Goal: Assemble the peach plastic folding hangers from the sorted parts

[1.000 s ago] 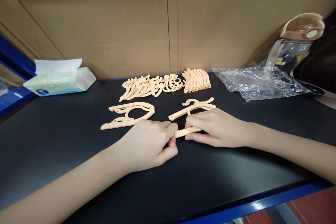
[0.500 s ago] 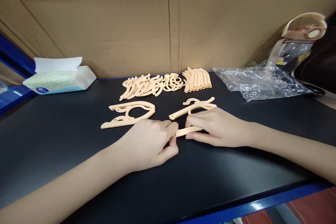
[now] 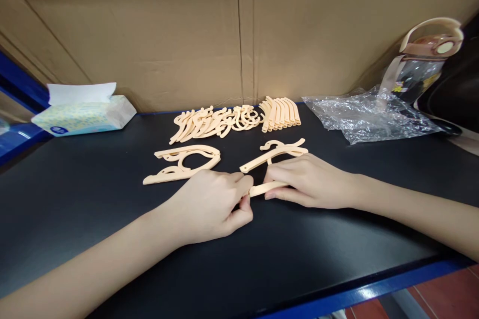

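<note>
Between my two hands is a beige plastic hanger arm (image 3: 267, 188). My right hand (image 3: 309, 182) is closed on it, thumb below and fingers above. My left hand (image 3: 217, 204) pinches at the arm's left end, where the fingertips hide the contact; whether a small part is in there too cannot be made out. Just behind my right hand lie loose hanger pieces: a straight arm (image 3: 258, 160) and a hook piece (image 3: 275, 144). A folded hanger (image 3: 179, 174) with its arms bent back rests behind my left hand.
At the back of the black table (image 3: 93, 199) lie a pile of hanger parts (image 3: 202, 123) and a row of curved arms (image 3: 280, 113). A tissue pack (image 3: 80, 112) stands left. A clear plastic bag (image 3: 370, 117) and a bottle (image 3: 422, 70) are right, with a cardboard wall (image 3: 168, 35) behind.
Both hands keep the same grip on the hanger arm. The whole view has shifted very slightly; nothing else has visibly moved.
</note>
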The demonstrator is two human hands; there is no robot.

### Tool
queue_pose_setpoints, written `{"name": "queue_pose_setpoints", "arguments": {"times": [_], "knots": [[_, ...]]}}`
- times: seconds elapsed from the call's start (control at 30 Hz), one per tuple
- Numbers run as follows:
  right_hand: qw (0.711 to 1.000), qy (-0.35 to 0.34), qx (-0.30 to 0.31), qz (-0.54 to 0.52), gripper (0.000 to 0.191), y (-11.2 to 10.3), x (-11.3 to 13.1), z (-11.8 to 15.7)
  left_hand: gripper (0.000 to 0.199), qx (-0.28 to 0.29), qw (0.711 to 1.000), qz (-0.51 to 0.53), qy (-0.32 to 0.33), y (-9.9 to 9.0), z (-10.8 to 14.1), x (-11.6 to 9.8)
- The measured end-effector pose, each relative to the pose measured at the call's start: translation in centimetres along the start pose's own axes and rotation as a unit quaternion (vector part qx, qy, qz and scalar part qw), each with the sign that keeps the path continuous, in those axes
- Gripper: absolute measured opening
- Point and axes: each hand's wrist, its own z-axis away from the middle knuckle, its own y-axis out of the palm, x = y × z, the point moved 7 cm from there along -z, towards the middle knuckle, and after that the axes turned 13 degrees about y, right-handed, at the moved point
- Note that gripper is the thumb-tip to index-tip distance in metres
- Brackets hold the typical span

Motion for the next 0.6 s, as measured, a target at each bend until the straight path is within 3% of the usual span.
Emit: {"name": "queue_pose_setpoints", "arguments": {"times": [0.13,0.6], "knots": [[1.0,-0.011,-0.014,0.004,0.027,-0.07,0.3,0.17,0.013,-0.019,1.0,0.005,0.008,-0.09,-0.07,-0.03],[1.0,-0.006,-0.026,0.0,0.028,-0.5,0.38,0.33,0.02,-0.006,1.0,-0.006,0.029,0.12,0.3,-0.11]]}}
